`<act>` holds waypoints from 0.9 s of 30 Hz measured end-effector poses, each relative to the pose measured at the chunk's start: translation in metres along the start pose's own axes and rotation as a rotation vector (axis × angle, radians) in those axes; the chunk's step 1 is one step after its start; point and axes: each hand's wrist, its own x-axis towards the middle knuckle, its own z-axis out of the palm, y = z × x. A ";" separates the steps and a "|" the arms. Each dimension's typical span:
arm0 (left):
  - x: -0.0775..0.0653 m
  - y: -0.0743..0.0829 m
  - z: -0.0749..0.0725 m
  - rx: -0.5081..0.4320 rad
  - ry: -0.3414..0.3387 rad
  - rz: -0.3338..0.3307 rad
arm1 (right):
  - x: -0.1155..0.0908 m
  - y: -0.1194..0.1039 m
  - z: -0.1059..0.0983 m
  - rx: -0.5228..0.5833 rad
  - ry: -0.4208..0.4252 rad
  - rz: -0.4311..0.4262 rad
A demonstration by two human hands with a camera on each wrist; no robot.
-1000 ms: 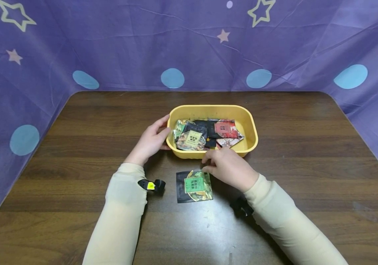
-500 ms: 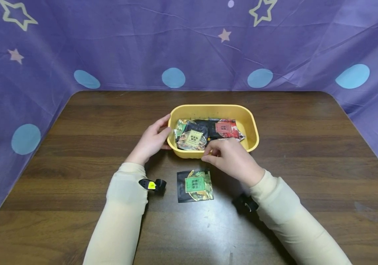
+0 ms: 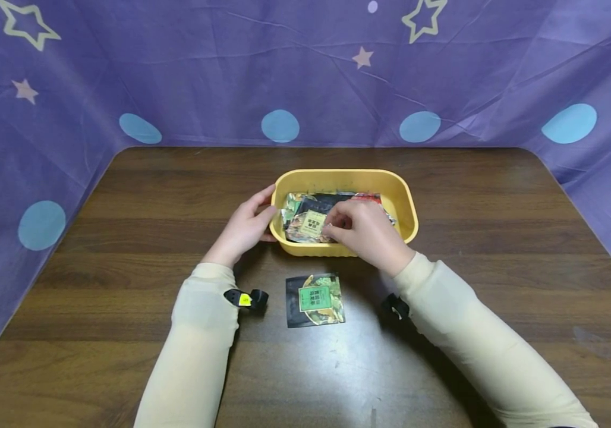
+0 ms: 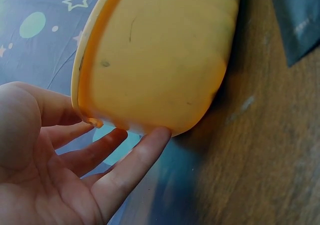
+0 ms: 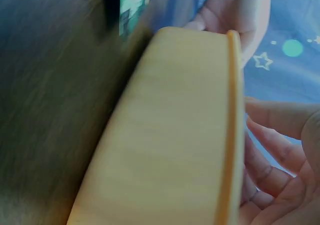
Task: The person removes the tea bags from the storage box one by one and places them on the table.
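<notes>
A: Start with the head view. What is each grip doing?

B: The person's left grip (image 3: 241, 229) braces the left end of the yellow box (image 3: 318, 250), its fingers nearly straight and spread rather than clenched. The right grip (image 3: 367, 232) reaches in over the near side, fingers bent, tips at the edge of the pale-labelled packet (image 3: 306, 224).

A: And where do the packets lie?

B: That one is in the box, overlapping others. The green-labelled packet (image 3: 315, 300) lies flat on the desk (image 3: 97, 297), in front of the box and apart from it. I judge the step to be handling the pile, so isolate one edge between thumb and finger instead of raking through.

A: What does the left wrist view add?

B: Fingertips touch the outside of the box. That suits steadying; I'd press lightly, since a hard shove could slide the box.

A: And the right wrist view?

B: The long wall is slightly blurred, and the right fingers curl beyond the rim with their tips hidden. I can't tell whether that grip has hold of a packet or only touches one.

A: So what matters most there?

B: Feel for a single layer before lifting, then clear the rim; slick packets could drag their neighbours along.
</notes>
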 end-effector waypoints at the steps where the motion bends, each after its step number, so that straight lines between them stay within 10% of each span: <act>1: 0.000 0.000 0.000 0.001 0.000 0.000 | 0.002 0.001 0.001 -0.014 -0.006 0.010; 27: 0.001 -0.001 -0.001 0.000 -0.010 0.000 | 0.038 0.018 0.024 -0.267 -0.190 0.116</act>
